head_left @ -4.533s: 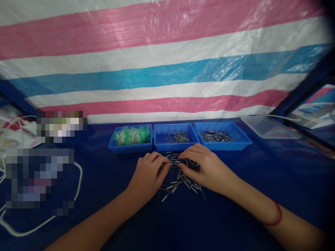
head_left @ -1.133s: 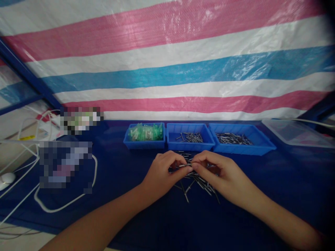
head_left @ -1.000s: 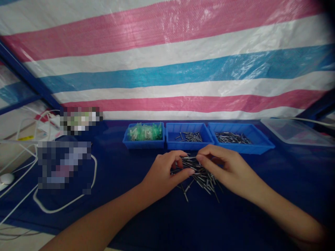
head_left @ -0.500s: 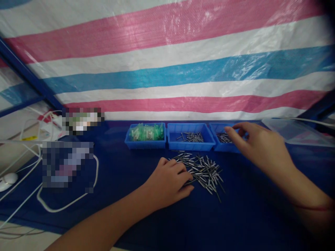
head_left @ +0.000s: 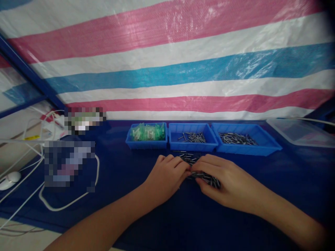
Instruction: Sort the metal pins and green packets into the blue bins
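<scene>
A heap of small metal pins [head_left: 192,158] lies on the dark blue table cover in front of three blue bins. My left hand [head_left: 167,176] rests on the heap's left side with its fingers curled down onto the pins. My right hand [head_left: 222,181] covers the right side, fingers bent over a bunch of pins [head_left: 209,178]. The fingertips of both hands meet in the middle. Most of the heap is hidden under the hands.
The left blue bin [head_left: 146,143] holds green plastic parts, the middle bin [head_left: 193,144] a few pins, the right bin [head_left: 247,148] many pins. A clear plastic lid [head_left: 300,134] lies at the far right. White cables [head_left: 68,205] and a mouse [head_left: 9,177] lie at the left.
My right hand has come back from the right bin and settled on the pin heap. My left hand has shifted slightly toward the middle of the heap.
</scene>
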Demonstrator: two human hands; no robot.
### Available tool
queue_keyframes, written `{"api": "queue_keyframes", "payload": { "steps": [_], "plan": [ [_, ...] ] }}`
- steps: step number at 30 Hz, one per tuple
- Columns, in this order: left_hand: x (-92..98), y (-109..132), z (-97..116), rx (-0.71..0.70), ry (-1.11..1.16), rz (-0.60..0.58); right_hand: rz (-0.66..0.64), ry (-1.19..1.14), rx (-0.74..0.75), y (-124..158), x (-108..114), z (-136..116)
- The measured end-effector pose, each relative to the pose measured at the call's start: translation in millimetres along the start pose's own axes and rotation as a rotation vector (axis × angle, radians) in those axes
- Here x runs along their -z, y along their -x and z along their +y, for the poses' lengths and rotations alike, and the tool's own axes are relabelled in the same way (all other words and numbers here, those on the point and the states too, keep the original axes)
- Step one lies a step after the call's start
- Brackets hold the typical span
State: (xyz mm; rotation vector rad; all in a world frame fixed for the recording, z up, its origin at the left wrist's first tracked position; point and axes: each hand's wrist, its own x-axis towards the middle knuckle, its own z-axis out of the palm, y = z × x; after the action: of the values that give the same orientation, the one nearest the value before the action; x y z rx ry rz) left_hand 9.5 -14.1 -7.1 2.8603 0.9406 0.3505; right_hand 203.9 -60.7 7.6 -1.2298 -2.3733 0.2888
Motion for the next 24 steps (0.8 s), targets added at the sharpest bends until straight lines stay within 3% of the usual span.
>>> {"api": "queue_keyframes", "payload": {
  "steps": [9,24],
  "plan": [
    [-0.1,-2.4,-0.5,0.101,0.392,0.127,0.113,-0.210,-0.144,-2.6,-1.1,5.1],
    [-0.2,-2.7,2.4,0.144,0.450,0.147,0.291,-0.426,-0.328,-4.2,-13.5,1.4]
  ]
}}
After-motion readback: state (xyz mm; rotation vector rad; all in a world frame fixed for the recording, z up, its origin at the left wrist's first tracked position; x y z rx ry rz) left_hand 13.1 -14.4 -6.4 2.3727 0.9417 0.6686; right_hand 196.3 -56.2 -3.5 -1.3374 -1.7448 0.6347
